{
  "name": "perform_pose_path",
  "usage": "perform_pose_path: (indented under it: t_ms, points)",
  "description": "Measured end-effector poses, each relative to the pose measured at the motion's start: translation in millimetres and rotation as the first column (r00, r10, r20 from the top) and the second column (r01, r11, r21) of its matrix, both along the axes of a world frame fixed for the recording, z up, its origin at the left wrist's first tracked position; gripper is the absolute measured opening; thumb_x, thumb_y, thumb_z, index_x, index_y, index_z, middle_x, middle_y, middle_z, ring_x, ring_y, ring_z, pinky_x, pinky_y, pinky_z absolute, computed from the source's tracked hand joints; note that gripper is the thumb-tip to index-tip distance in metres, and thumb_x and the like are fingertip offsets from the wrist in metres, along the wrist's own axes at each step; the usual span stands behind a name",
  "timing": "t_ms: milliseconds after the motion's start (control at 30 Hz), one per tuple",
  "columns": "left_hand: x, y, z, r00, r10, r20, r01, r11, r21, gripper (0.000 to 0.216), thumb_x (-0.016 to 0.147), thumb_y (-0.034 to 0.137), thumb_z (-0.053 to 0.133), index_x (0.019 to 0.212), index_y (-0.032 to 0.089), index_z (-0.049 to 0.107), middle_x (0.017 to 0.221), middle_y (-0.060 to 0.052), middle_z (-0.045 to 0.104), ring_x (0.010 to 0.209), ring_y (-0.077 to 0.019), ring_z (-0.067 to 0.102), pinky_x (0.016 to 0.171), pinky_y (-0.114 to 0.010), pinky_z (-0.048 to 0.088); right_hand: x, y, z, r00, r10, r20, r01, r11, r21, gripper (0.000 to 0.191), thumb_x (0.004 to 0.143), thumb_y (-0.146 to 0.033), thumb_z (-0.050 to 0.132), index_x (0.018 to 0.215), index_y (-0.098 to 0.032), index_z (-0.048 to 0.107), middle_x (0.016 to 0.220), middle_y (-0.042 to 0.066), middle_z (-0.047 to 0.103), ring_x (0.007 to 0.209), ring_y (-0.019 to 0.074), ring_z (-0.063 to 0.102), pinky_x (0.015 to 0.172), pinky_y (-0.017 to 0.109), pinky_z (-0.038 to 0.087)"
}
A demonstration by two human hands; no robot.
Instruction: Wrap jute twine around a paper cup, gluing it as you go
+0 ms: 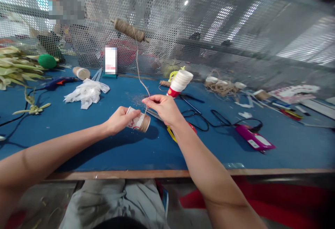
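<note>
My left hand [119, 120] grips a paper cup [134, 120] that lies tilted on its side above the table. Brown twine is wound round the cup's right end. Pinched in my right hand [162, 108] is a strand of twine [138, 70], which runs from the cup up to a twine spool [128, 30] on a rod at the mesh panel. Below my right hand lie scissors [171, 133] with yellow and red handles, partly hidden by the hand and wrist. A stack of paper cups [180, 81] leans just behind that hand.
A crumpled white plastic bag [87, 92], a glue gun [59, 82] and dried husks [15, 66] are on the left. On the right lie a purple power strip [253, 138] with a black cord and a heap of twine [222, 87]. A perforated metal panel [167, 19] stands along the back.
</note>
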State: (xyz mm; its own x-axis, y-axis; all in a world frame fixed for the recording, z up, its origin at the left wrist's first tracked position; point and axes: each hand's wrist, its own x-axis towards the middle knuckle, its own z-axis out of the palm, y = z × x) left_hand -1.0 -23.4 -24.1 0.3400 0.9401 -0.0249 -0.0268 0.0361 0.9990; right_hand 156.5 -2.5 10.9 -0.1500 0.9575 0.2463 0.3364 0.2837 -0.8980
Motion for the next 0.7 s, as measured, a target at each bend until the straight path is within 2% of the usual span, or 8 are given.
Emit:
perform_pose_path:
  t_ms: [233,700]
  points:
    - [-1.2,-2.6,2.8,0.999,-0.009,-0.031,0.011,0.998,0.066,0.034,0.064,0.044,0.055,0.056,0.011,0.057,0.047,0.002,0.048,0.044,-0.0056,0.037,0.045,-0.019,0.029,-0.1,0.5,-2.8,1.0,0.027,0.015,-0.027,1.0,-0.016,0.025,0.063,-0.038,0.064,0.072,-0.014,0.066,0.065,0.002,0.063,0.058,0.0109,0.052,0.06,0.026,0.042]
    - [-6.5,-4.9,-2.2,0.998,-0.012,-0.056,0.025,0.971,0.237,0.036,0.071,0.043,0.051,0.055,0.012,0.054,0.05,0.001,0.048,0.048,-0.0076,0.039,0.048,-0.02,0.033,-3.4,-4.8,-1.8,0.999,0.045,0.016,-0.043,0.995,-0.089,0.024,0.062,-0.036,0.065,0.072,-0.015,0.067,0.068,0.003,0.066,0.061,0.0123,0.056,0.063,0.027,0.043]
